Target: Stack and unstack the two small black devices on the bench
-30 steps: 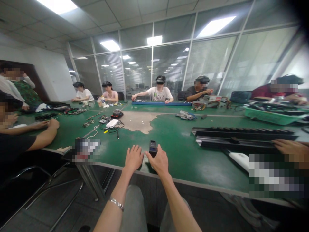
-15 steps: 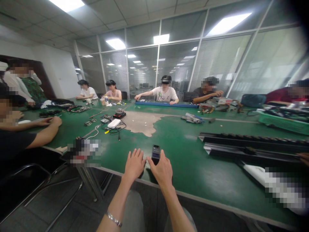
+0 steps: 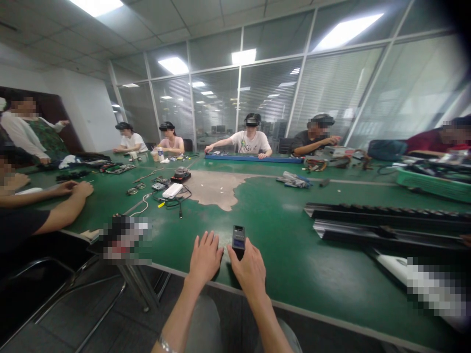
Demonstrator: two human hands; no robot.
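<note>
My right hand [image 3: 250,267] is wrapped round the lower part of a small black handheld device [image 3: 239,237], thumb on its left side and fingers on its right. The device has a small bluish screen with buttons above it, and its lower end is hidden by the hand. Flat on the green table [image 3: 294,225], near the front edge, lies my left hand [image 3: 206,257], palm down and fingers stretched. It holds nothing and rests just left of the device, apart from it.
Ahead are a white box with cables [image 3: 172,190] and a bare brown patch [image 3: 217,189]. Dark metal rails [image 3: 368,234] and a green basket [image 3: 434,186] stand right; grey gloves [image 3: 293,180] lie farther back. Several people sit around the table; a co-worker's hands [image 3: 79,190] are at left.
The camera view has tilted slightly, so my hands and the device appear a little lower. My right hand keeps its hold. A standing person at left has moved an arm outward.
</note>
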